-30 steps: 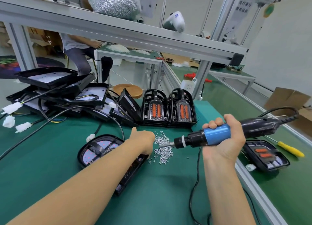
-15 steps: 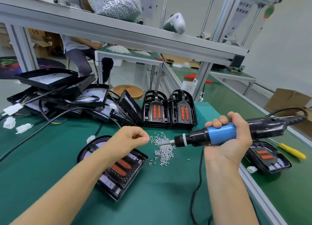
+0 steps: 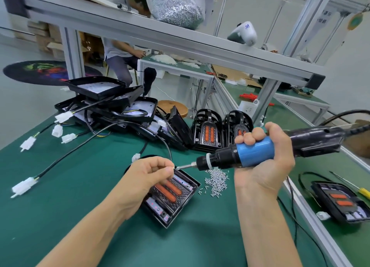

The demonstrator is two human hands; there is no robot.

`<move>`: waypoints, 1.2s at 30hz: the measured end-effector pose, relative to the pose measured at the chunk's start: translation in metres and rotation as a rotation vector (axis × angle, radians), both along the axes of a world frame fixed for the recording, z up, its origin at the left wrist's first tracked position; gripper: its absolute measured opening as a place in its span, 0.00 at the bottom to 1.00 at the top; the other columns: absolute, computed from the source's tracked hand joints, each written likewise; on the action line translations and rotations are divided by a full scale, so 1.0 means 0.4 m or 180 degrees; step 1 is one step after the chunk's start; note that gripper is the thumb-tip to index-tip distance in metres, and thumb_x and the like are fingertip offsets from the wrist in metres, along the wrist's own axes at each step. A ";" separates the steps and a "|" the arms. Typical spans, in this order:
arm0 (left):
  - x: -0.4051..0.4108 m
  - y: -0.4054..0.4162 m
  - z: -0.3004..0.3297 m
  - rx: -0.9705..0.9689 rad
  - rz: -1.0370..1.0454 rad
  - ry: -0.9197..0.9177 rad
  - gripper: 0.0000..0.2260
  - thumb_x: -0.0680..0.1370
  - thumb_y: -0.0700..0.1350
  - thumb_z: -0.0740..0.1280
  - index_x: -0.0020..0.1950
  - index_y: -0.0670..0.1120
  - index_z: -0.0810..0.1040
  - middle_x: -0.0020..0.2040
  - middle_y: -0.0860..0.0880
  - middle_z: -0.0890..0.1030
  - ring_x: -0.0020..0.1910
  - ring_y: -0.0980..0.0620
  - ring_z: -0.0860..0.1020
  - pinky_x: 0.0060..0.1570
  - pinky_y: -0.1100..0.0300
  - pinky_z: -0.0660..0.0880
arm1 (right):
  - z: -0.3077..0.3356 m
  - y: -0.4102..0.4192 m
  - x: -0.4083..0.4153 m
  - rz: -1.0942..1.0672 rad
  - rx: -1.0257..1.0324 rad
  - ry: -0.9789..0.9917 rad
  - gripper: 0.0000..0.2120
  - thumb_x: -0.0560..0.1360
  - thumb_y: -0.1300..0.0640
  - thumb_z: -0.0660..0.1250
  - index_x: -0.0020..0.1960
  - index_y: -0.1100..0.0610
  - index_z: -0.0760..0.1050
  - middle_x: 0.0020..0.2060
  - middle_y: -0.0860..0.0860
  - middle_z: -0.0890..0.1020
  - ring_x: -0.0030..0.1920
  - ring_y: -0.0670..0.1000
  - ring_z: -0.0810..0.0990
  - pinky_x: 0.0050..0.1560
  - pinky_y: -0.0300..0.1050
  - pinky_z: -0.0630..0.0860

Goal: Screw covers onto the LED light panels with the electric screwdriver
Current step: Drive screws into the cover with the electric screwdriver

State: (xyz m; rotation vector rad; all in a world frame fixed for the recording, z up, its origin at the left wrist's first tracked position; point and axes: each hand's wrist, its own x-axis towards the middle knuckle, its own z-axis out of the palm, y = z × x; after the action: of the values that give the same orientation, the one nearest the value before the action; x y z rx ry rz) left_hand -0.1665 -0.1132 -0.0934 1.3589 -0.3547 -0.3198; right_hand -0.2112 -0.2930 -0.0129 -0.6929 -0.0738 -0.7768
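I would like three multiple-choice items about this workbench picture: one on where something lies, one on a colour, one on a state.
1. Where does the loose pile of screws lie?
A. On the green mat, right of the LED light panel under the left hand
B. On the upper shelf
C. Inside the cardboard box

2. What colour is the sleeve on the electric screwdriver?
A. Yellow
B. Blue
C. Red

3. What is the right hand doing?
A. Resting open on the mat
B. Pinching a connector
C. Closed around the screwdriver, its bit pointing at the left fingertips

Answers:
1 A, the screws are scattered on the mat beside that panel.
2 B, the band under the fingers is blue.
3 C, the fingers wrap the tool and the bit tip meets the left hand's pinch.
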 end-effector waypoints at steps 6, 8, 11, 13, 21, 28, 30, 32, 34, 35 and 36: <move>-0.002 0.021 -0.010 0.0174 0.0098 -0.0131 0.11 0.75 0.37 0.68 0.38 0.51 0.83 0.35 0.50 0.81 0.34 0.58 0.75 0.40 0.69 0.74 | 0.004 0.019 0.007 0.0091 -0.0045 -0.0029 0.04 0.69 0.57 0.65 0.41 0.55 0.70 0.27 0.47 0.72 0.26 0.46 0.71 0.33 0.40 0.74; -0.002 0.024 -0.010 0.0118 0.0111 -0.0125 0.11 0.75 0.37 0.68 0.38 0.51 0.84 0.35 0.50 0.81 0.34 0.58 0.76 0.39 0.69 0.74 | 0.003 0.026 0.008 0.0111 -0.0075 -0.0020 0.04 0.69 0.57 0.65 0.41 0.55 0.70 0.27 0.47 0.72 0.26 0.46 0.71 0.33 0.39 0.74; -0.001 0.031 -0.012 0.0052 0.0130 -0.0094 0.11 0.75 0.36 0.68 0.37 0.51 0.84 0.34 0.50 0.82 0.34 0.58 0.76 0.40 0.69 0.75 | -0.001 0.037 0.013 0.0128 -0.0080 0.0004 0.04 0.69 0.57 0.65 0.41 0.55 0.70 0.27 0.47 0.72 0.26 0.46 0.70 0.33 0.39 0.74; 0.000 0.040 -0.015 0.0074 0.0130 -0.0097 0.11 0.75 0.36 0.68 0.37 0.49 0.83 0.34 0.50 0.81 0.35 0.57 0.76 0.39 0.69 0.74 | -0.005 0.044 0.017 0.0139 -0.0087 0.0017 0.04 0.69 0.57 0.65 0.41 0.55 0.70 0.27 0.47 0.72 0.26 0.46 0.71 0.34 0.39 0.74; 0.029 0.127 -0.055 0.1192 0.1048 -0.0747 0.06 0.77 0.38 0.67 0.42 0.47 0.79 0.36 0.55 0.81 0.34 0.65 0.73 0.40 0.72 0.68 | -0.032 0.108 0.056 0.0404 -0.0240 0.0097 0.06 0.67 0.59 0.67 0.42 0.55 0.70 0.29 0.48 0.73 0.26 0.47 0.71 0.33 0.39 0.73; 0.044 0.183 -0.127 0.2539 0.1139 -0.1323 0.05 0.78 0.45 0.65 0.43 0.54 0.73 0.40 0.47 0.81 0.39 0.47 0.75 0.47 0.50 0.73 | -0.087 0.191 0.106 0.0347 -0.0873 0.0272 0.08 0.67 0.65 0.67 0.35 0.52 0.77 0.33 0.49 0.75 0.25 0.49 0.73 0.32 0.42 0.72; 0.045 0.179 -0.140 0.2549 0.1081 -0.1408 0.04 0.78 0.46 0.64 0.44 0.54 0.73 0.37 0.49 0.81 0.38 0.50 0.75 0.46 0.53 0.73 | -0.099 0.206 0.119 0.0270 -0.1074 0.0344 0.05 0.67 0.65 0.67 0.38 0.57 0.75 0.33 0.50 0.75 0.25 0.51 0.73 0.33 0.43 0.71; 0.043 0.172 -0.151 0.2489 0.1098 -0.1507 0.04 0.78 0.45 0.65 0.45 0.54 0.74 0.32 0.56 0.77 0.32 0.57 0.71 0.39 0.64 0.70 | -0.110 0.216 0.131 0.0253 -0.1154 0.0436 0.05 0.67 0.65 0.68 0.40 0.57 0.74 0.31 0.51 0.74 0.26 0.52 0.73 0.33 0.43 0.71; 0.041 0.166 -0.154 0.2398 0.1119 -0.1574 0.04 0.78 0.43 0.65 0.44 0.52 0.74 0.31 0.62 0.74 0.31 0.58 0.69 0.34 0.68 0.65 | -0.119 0.223 0.139 0.0208 -0.1236 0.0498 0.06 0.68 0.65 0.68 0.39 0.54 0.76 0.28 0.49 0.75 0.26 0.53 0.73 0.34 0.43 0.71; 0.041 0.164 -0.155 0.2368 0.1129 -0.1591 0.05 0.78 0.43 0.64 0.44 0.51 0.74 0.32 0.63 0.73 0.31 0.59 0.69 0.33 0.68 0.64 | -0.123 0.227 0.142 0.0188 -0.1303 0.0519 0.08 0.68 0.64 0.67 0.37 0.52 0.76 0.27 0.48 0.75 0.27 0.54 0.73 0.35 0.44 0.70; 0.042 0.164 -0.155 0.2350 0.1137 -0.1609 0.05 0.78 0.42 0.64 0.43 0.51 0.74 0.32 0.64 0.73 0.32 0.59 0.69 0.33 0.69 0.64 | -0.127 0.230 0.143 0.0175 -0.1355 0.0539 0.09 0.68 0.64 0.67 0.36 0.50 0.77 0.26 0.47 0.75 0.28 0.54 0.72 0.36 0.45 0.70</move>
State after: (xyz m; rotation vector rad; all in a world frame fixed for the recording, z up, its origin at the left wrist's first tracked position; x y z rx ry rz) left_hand -0.1499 -0.0476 -0.1554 2.1992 -0.4186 0.2319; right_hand -0.1541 -0.2010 -0.0635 -1.1534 -0.1053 -0.6517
